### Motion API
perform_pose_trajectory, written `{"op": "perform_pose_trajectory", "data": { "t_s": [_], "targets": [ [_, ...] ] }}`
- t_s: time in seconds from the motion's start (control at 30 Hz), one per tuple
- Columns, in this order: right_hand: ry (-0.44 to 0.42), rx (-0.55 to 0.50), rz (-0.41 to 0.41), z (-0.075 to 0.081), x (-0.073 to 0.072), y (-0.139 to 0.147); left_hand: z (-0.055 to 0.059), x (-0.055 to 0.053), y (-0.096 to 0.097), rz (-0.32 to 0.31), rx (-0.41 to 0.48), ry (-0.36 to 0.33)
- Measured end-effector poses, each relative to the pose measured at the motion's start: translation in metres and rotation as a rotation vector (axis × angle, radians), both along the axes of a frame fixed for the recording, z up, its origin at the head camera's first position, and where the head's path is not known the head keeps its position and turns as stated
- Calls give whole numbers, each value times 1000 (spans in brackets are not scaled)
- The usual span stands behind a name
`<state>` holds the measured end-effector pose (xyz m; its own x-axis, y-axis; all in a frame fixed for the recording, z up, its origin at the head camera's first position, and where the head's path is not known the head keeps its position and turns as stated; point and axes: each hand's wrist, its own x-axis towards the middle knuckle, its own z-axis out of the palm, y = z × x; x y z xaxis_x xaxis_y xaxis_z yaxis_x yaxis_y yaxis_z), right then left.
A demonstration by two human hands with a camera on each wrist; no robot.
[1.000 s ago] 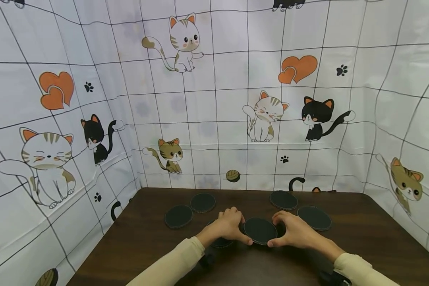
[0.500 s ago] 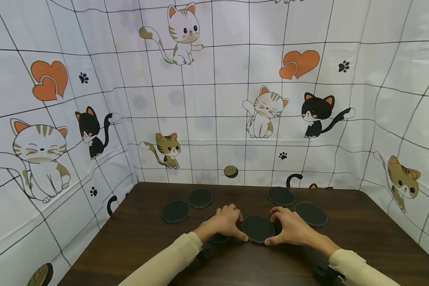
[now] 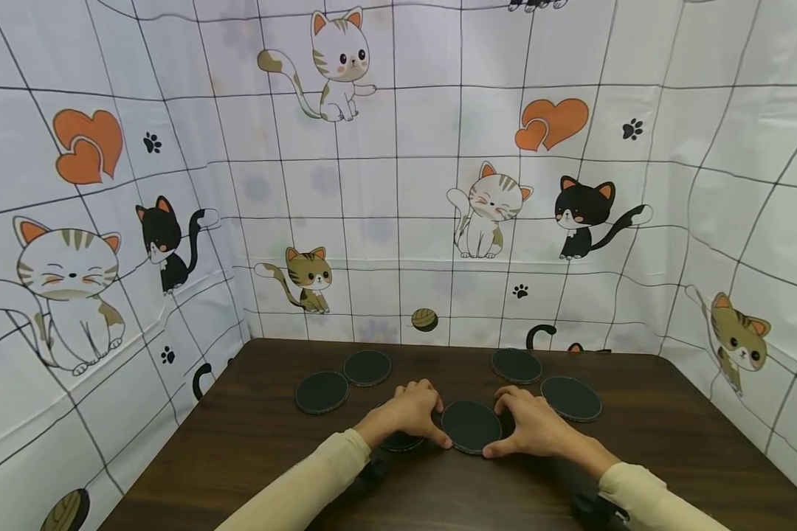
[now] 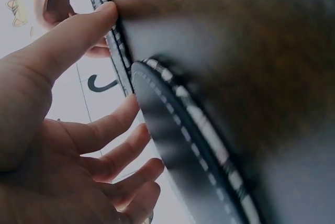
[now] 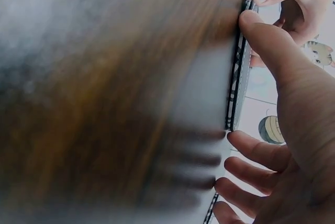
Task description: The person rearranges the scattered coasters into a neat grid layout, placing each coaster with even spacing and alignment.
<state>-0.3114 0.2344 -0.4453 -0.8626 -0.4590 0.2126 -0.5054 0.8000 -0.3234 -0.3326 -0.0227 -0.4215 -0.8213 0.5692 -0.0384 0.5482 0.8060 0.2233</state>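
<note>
Between the two hands, a dark round coaster [image 3: 471, 427] with a stitched rim lies flat on the brown table. My left hand [image 3: 408, 409] curves round its left side, thumb at the near edge and index fingertip towards the far edge. My right hand [image 3: 531, 424] holds the right side in the same way. In the right wrist view the thumb and index finger touch the edge of the coaster [image 5: 239, 72]. Partly under the left hand lies another coaster [image 3: 401, 440]; its patterned rim shows large in the left wrist view as a coaster [image 4: 183, 140].
At the back left, two like coasters lie side by side, one nearer [image 3: 322, 392] and one farther [image 3: 368, 368]. Two more, a farther coaster [image 3: 516, 366] and a nearer coaster [image 3: 571, 398], lie at the back right. A cat-print cloth [image 3: 425, 184] hangs round the table [image 3: 239, 457].
The head view has shifted a little, so everything sits slightly further left. Both hands keep their hold at the middle coaster, which hardly moves among the others, perhaps slightly nearer.
</note>
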Motion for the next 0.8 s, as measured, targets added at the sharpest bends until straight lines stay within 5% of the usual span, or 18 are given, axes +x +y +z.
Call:
{"op": "perform_pose_trajectory", "data": {
  "t_s": [0.8],
  "targets": [
    [26, -6, 30, -2, 1, -4, 6, 0, -5, -1, -40, -16]
  ]
}}
